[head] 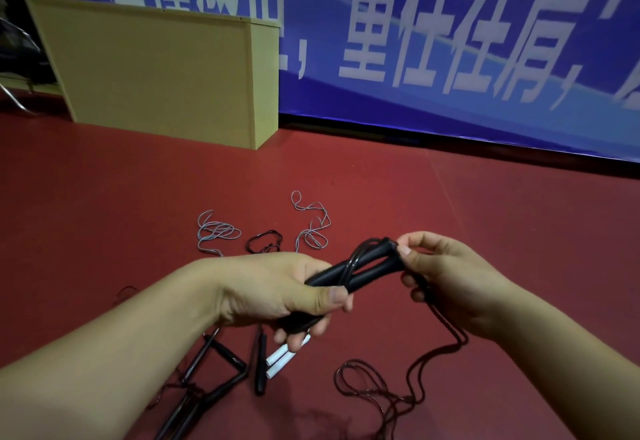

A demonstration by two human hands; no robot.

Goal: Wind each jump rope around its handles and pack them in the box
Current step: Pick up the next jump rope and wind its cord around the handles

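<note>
the left hand (277,290) grips a pair of black handles (349,273) side by side; the right hand (446,277) pinches their far end, holding the black rope (415,367) trailing to the red floor (485,218). more ropes (218,231) lie beyond.

Your left forearm comes in bare from the lower left, and your left hand (277,292) is curled in a grip with the thumb laid across the top and the fingers wrapped underneath. Your right forearm enters from the lower right, wrist bent inward. Your right hand (446,277) pinches with thumb and forefinger at its upper tip, the other fingers loosely curled below. The hands sit near each other, level.
</note>
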